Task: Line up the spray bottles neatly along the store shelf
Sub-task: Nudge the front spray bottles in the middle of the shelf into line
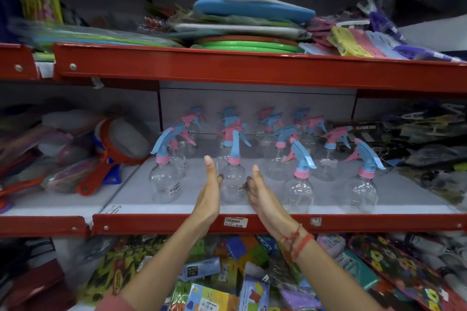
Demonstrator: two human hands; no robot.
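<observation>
Several clear spray bottles with blue and pink trigger heads stand on the white middle shelf (177, 206). In the front row, one bottle (165, 179) stands at the left, one (233, 182) in the middle, and two more (299, 192) (362, 190) to the right. My left hand (209, 192) and my right hand (257, 193) cup the middle front bottle from both sides, thumbs up and fingertips on its clear body. More bottles (278, 154) stand in rows behind, partly hidden by those in front.
The red shelf lip (161, 223) carries a price tag (236, 221). An orange strainer (118, 149) and packaged goods crowd the left. Dark packets (427, 149) lie at the right. The upper red shelf (227, 68) holds stacked pads and clips. Colourful packs fill the shelf below.
</observation>
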